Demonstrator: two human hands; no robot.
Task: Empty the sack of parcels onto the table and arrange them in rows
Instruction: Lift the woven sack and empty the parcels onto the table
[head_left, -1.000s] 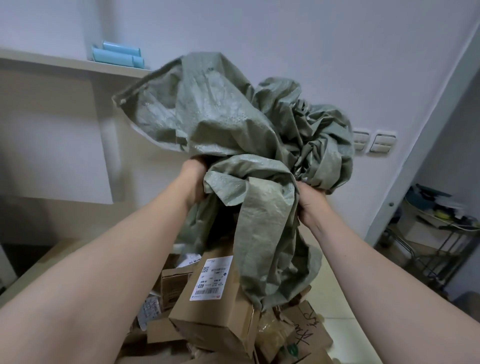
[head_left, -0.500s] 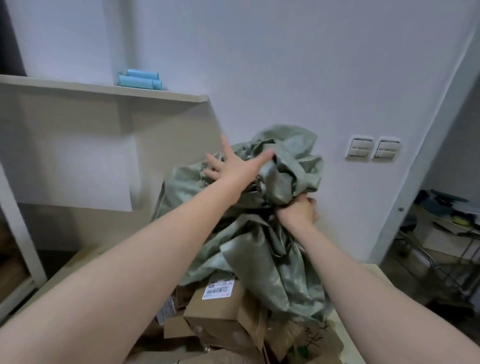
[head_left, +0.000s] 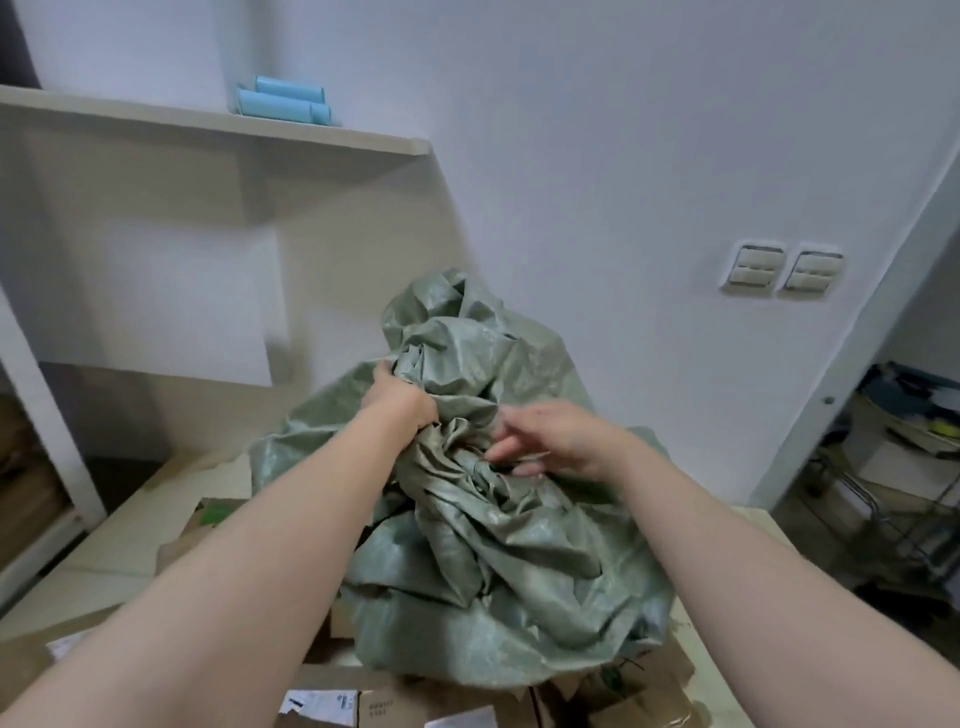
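Observation:
A crumpled grey-green woven sack (head_left: 498, 587) lies heaped over a pile of brown cardboard parcels (head_left: 384, 706) on the pale table (head_left: 119, 540). My left hand (head_left: 400, 400) grips a bunched fold high on the sack's left side. My right hand (head_left: 550, 441) hovers at the sack's gathered middle with fingers spread and loosely bent, their tips at the cloth, gripping nothing. Most parcels are hidden under the sack and my forearms; a few with white labels show at the bottom edge.
A beige wall shelf (head_left: 218, 130) carrying light blue rolls (head_left: 283, 101) hangs at the left. Two wall switches (head_left: 784, 270) sit on the white wall. A wire rack with clutter (head_left: 893, 467) stands beyond the door frame at the right.
The sack has dropped from held-up height onto the parcels. My left hand went from spread open to gripping a fold. My right hand released its hold and now hovers with spread fingers.

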